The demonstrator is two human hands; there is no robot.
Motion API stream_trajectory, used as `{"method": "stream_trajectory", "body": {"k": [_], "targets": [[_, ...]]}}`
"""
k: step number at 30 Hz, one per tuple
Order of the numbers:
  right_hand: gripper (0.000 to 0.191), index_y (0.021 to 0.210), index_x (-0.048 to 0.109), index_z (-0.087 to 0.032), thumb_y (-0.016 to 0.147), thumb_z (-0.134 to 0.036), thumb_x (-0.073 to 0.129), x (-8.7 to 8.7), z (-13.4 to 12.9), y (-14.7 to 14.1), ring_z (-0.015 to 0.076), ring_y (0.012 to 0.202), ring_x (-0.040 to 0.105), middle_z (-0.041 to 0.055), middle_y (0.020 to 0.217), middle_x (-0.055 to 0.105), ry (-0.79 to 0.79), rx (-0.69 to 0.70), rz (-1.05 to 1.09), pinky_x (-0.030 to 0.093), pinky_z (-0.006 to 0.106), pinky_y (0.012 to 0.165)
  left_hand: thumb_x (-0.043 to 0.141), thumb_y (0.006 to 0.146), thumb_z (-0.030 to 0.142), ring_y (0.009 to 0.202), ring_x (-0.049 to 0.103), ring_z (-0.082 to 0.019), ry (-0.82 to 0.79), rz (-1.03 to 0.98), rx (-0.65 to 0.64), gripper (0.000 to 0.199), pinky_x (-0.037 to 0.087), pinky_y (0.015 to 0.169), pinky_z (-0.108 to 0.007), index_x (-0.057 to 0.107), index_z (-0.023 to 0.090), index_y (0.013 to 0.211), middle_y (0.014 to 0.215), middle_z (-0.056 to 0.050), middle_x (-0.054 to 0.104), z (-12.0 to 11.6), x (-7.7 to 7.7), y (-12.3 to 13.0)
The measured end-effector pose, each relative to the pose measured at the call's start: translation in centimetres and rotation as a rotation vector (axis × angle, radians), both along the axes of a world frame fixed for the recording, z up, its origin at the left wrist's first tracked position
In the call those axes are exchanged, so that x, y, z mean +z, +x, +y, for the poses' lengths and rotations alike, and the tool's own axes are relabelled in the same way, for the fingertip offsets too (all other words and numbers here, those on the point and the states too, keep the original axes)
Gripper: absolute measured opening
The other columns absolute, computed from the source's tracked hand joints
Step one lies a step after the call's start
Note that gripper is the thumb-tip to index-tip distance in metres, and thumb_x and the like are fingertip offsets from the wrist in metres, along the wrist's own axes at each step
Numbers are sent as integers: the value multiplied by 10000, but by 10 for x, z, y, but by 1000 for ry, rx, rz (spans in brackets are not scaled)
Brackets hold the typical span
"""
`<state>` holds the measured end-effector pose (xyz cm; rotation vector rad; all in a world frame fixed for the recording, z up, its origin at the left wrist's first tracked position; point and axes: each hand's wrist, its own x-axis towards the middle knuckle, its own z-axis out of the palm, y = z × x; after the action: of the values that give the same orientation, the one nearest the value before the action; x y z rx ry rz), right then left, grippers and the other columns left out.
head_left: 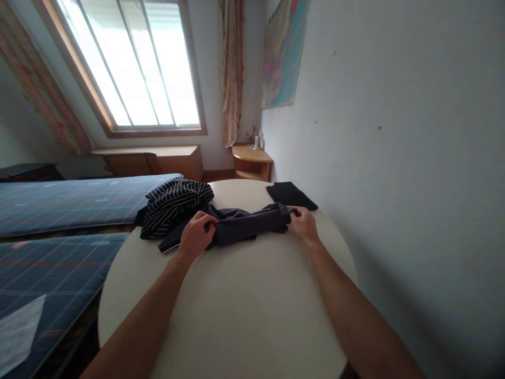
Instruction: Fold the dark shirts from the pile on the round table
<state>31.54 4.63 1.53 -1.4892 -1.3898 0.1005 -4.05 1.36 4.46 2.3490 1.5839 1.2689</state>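
Note:
A dark grey garment [248, 223] stretches across the far half of the round white table [252, 305]; its exact kind is hard to make out. My left hand [198, 231] pinches it near its left part, thumb and fingers closed on the cloth. At its right end my right hand [303, 223] grips the edge between thumb and fingers. A dark piece with a thin white edge [169, 243] sticks out to the left of my left hand. Beside it lies a heap of black cloth with white stripes [173, 202]. Behind my right hand is a folded black cloth [292, 195].
Two blue plaid mattresses [79, 202] lie left of the table, with a white paper [21, 331] on the nearer one. A white wall [394, 173] runs along the right. Beyond stand a desk [158, 158] under the window and a corner shelf [252, 155] with small items.

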Motion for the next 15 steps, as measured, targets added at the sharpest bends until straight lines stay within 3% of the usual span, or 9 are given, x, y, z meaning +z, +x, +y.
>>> {"method": "stream_trajectory", "body": {"k": [3,9,15], "targets": [[298,968,766,-139,825,-278,544,-4,4,2,255,982,652,160,1100,713,11,-21,-16,497,381,900,542,830,182,725,596,-155,-5,9,2,162,451,686,-274,697,217,866,895,-17,623,-2,1,3],[307,941,742,-153,877,-378,543,-3,2,3,264,848,669,133,915,748,-107,-84,-21,477,356,776,577,850,231,767,655,-166,-161,42,-90,134,473,714,-271,618,229,977,886,1,679,-5,-4,7],[313,931,732,-165,897,-376,504,1,-2,1,249,785,659,125,888,746,-116,-75,-28,445,319,705,742,757,378,955,653,-250,-224,205,-162,402,483,802,-333,571,237,1093,1078,-47,683,-6,-11,6]]}}
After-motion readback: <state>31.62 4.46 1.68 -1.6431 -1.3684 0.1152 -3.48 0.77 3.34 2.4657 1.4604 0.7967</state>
